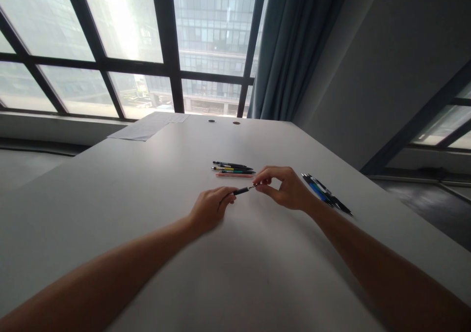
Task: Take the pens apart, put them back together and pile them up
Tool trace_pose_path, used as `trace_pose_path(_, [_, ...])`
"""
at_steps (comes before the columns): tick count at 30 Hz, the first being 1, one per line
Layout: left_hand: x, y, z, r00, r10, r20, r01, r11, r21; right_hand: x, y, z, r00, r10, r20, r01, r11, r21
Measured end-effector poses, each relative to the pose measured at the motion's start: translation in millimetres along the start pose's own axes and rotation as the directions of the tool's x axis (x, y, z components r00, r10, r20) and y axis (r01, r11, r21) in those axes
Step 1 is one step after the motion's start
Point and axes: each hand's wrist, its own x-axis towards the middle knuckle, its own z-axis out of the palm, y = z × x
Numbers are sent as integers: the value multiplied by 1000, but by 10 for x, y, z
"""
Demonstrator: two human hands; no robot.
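Note:
A black pen (241, 191) is held just above the white table, its slim end pointing right. My left hand (211, 205) is closed around the pen's body, with the rear part hidden by the fingers. My right hand (280, 185) pinches at the slim end with thumb and index finger; a small dark piece shows there, too small to name. Just beyond the hands lies a group of pens (234, 171), black, yellow, green and pink, side by side. To the right of my right hand lies another bunch of pens (319, 189), some black, one blue.
The white table (147, 194) stretches toward the windows. White paper sheets (143, 127) lie at its far left corner. Two round dark grommets (236, 123) sit near the far edge. A blue-grey curtain (283, 52) hangs beyond, beside a wall on the right.

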Motion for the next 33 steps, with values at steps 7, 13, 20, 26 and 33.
trace_pose_path(7, [-1, -7, 7, 1000, -9, 4, 9, 1000, 1, -10, -3, -8, 1000, -6, 12, 6, 1000, -8])
trace_pose_path(13, [0, -1, 3, 1000, -9, 2, 9, 1000, 9, -13, 22, -12, 999, -34, 11, 35, 999, -32])
trace_pose_path(20, [10, 9, 3, 1000, 3, -9, -3, 1000, 10, -15, 28, 15, 998, -59, 14, 60, 998, -29])
trace_pose_path(26, [15, 28, -4, 1000, -1, -5, 1, 1000, -1, -13, 11, 41, 998, -69, 6, 69, 997, -24])
trace_pose_path(33, [10, 27, -4, 1000, 9, 0, -9, 1000, -1, -16, 12, 35, 997, -82, 2, 82, 996, -45])
